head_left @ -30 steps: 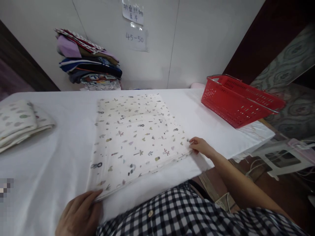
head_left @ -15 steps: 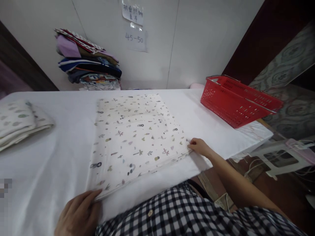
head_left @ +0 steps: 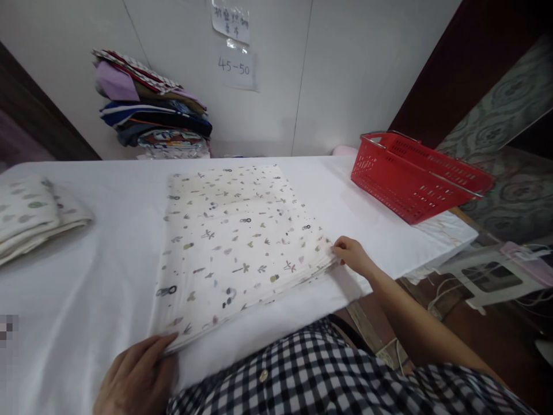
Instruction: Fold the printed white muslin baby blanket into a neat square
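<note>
— Where does the printed cloth (head_left: 239,242) lie?

— Flat and folded in the middle of the white-covered surface (head_left: 86,276). Its longer side runs away from the person, and its near edge slants from low on the left to higher on the right.

— And the hands?

— One at each near corner, with the cloth between them. The right hand (head_left: 352,256) has its fingers curled together, pinching the stacked layers at the near right corner. The left hand (head_left: 138,374) is at the near left corner, closer to the body, with its fingers laid against the edge. I cannot tell whether it grips or only rests there.

— What's around it?

— Folded cloths (head_left: 30,213) well off to the left, a red basket (head_left: 415,176) at the far right, and a pile of fabrics (head_left: 151,121) against the wall.
</note>
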`<state>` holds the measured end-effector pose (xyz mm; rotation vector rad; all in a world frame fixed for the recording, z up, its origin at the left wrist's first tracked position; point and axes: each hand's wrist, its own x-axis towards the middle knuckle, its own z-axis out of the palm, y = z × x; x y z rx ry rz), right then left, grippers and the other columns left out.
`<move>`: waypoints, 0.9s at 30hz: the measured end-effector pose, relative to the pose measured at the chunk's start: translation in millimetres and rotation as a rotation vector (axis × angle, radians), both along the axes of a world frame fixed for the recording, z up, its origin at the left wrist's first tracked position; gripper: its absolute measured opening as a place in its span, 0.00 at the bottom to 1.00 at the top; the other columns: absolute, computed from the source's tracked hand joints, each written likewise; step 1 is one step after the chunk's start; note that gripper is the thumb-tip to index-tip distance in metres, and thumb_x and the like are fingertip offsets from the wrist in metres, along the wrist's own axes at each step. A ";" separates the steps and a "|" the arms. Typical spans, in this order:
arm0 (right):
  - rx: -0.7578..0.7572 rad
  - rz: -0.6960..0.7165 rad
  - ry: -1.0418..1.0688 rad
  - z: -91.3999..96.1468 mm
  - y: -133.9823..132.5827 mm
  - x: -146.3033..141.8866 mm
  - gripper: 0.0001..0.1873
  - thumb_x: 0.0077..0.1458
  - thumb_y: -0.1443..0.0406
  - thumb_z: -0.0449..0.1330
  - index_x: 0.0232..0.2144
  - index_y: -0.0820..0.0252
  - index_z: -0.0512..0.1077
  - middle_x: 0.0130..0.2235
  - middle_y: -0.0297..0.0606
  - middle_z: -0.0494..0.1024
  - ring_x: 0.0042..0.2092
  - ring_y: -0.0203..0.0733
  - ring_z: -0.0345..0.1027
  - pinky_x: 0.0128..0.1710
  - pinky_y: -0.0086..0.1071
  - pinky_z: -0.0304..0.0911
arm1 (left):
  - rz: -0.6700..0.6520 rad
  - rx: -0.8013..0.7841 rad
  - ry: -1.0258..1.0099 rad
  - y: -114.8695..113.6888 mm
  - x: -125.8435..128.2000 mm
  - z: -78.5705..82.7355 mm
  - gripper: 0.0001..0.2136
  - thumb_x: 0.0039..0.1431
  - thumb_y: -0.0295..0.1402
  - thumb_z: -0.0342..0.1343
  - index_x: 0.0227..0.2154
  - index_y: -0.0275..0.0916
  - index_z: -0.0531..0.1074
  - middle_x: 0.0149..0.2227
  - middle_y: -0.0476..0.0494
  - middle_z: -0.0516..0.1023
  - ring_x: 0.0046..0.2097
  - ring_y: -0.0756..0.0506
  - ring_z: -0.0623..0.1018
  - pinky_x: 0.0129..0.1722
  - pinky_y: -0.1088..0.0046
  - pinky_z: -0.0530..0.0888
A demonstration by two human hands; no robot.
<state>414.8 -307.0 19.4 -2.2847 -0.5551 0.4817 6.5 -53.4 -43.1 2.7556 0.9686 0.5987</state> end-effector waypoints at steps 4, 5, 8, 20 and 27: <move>0.189 -0.058 0.284 -0.5 1.6 -1.0 0.07 0.45 0.65 0.55 0.30 0.59 0.64 0.23 0.28 0.65 0.22 0.31 0.62 0.20 0.26 0.60 | 0.000 -0.032 0.006 -0.1 -0.1 0.9 0.13 0.55 0.35 0.45 0.40 0.43 0.69 0.41 0.42 0.72 0.44 0.41 0.71 0.50 0.57 0.67; 0.225 -0.034 0.319 -1.4 1.0 -0.6 0.09 0.45 0.65 0.56 0.33 0.59 0.65 0.24 0.29 0.66 0.24 0.32 0.62 0.21 0.26 0.61 | 0.001 -0.036 0.002 -0.3 0.1 1.4 0.13 0.54 0.35 0.45 0.40 0.43 0.69 0.41 0.42 0.72 0.43 0.41 0.71 0.50 0.58 0.67; 0.207 0.025 0.354 -4.4 -2.7 1.8 0.17 0.44 0.69 0.57 0.41 0.60 0.64 0.24 0.27 0.66 0.24 0.30 0.63 0.23 0.25 0.62 | 0.009 -0.035 -0.016 -0.2 1.1 3.2 0.13 0.53 0.35 0.45 0.39 0.43 0.71 0.40 0.43 0.73 0.43 0.42 0.71 0.49 0.58 0.68; -0.184 0.066 0.251 -1.6 0.9 4.7 0.03 0.46 0.68 0.57 0.27 0.62 0.66 0.21 0.32 0.68 0.21 0.32 0.63 0.20 0.25 0.57 | -0.008 -0.025 0.011 1.2 0.0 2.9 0.13 0.53 0.36 0.46 0.40 0.44 0.70 0.40 0.45 0.73 0.43 0.40 0.71 0.47 0.57 0.69; -0.265 0.308 -0.348 -3.4 12.1 -29.4 0.04 0.49 0.69 0.53 0.29 0.60 0.68 0.31 0.36 0.71 0.33 0.36 0.63 0.34 0.28 0.56 | -0.021 0.012 -0.013 3.1 -1.9 -1.8 0.13 0.54 0.35 0.45 0.39 0.42 0.70 0.39 0.43 0.73 0.43 0.41 0.71 0.47 0.57 0.68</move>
